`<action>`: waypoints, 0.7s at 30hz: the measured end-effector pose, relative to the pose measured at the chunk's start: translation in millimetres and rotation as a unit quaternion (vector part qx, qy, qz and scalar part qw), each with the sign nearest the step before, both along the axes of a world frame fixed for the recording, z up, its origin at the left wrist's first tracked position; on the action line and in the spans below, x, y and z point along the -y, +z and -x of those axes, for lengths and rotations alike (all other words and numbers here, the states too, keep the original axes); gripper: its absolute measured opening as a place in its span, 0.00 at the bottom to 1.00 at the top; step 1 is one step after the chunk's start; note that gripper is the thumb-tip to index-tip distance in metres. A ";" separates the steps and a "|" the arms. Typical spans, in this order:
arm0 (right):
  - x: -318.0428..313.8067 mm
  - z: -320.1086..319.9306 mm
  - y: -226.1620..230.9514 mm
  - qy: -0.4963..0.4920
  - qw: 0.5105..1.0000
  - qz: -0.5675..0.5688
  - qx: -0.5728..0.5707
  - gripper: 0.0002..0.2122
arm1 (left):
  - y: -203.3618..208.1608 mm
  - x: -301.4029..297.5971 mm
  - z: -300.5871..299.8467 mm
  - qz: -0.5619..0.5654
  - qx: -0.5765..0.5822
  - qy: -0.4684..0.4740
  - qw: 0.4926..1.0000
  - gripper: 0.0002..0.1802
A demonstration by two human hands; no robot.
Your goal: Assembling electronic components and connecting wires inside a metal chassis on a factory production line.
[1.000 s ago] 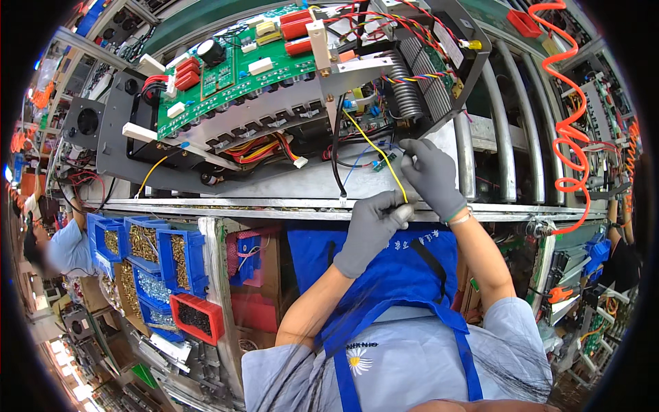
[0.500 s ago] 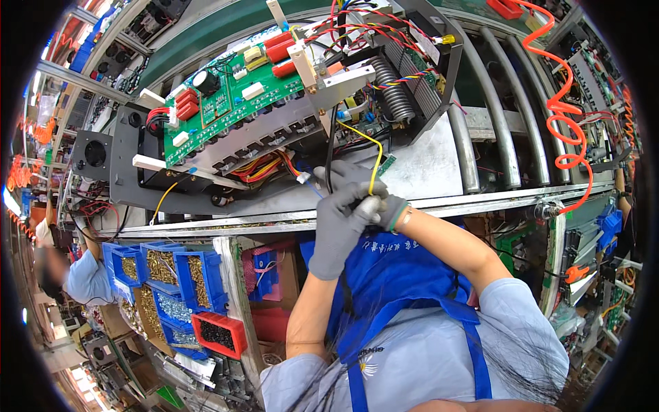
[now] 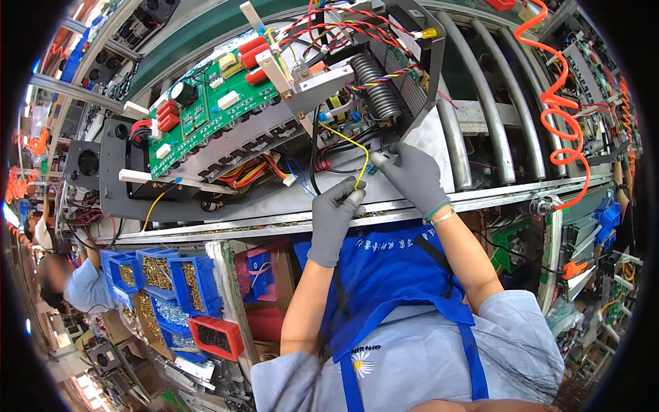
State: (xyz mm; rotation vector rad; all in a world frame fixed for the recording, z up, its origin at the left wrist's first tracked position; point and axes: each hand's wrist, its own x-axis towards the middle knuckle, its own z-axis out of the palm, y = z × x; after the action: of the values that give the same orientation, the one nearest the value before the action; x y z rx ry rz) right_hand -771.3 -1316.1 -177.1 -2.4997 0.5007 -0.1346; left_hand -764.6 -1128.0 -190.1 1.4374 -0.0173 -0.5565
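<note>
My left hand, in a grey glove, pinches the lower end of a yellow wire. This wire curves down from the open power unit with its green circuit board. Close beside the left fingers hangs a black cable. To the right, my gloved right hand has its thumb and fingertips closed together above the metal work surface. Something small and greenish shows at those fingertips; what it is cannot be made out. Coloured wires and a white connector lie left of my hands.
Steel rollers run along the right, with a coiled orange air hose beyond them. A metal rail edges the bench. Blue bins of screws and a red bin stand lower left. Another person is at far left.
My hands, together before, have come apart. The right hand has moved right and up, off the yellow wire; the left hand keeps hold of the wire. The view has shifted slightly.
</note>
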 end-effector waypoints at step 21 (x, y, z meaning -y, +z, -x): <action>14.3 -6.9 1.6 0.010 0.790 -0.613 0.001 0.15 | -14.3 61.7 -76.4 -0.174 0.366 0.059 0.912 0.11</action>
State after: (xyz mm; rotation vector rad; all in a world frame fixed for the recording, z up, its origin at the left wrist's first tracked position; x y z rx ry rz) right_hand -764.3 -1330.4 -175.5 -1.2076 0.3630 0.1653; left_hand -688.3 -1189.7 -204.4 1.9148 -0.4438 0.1161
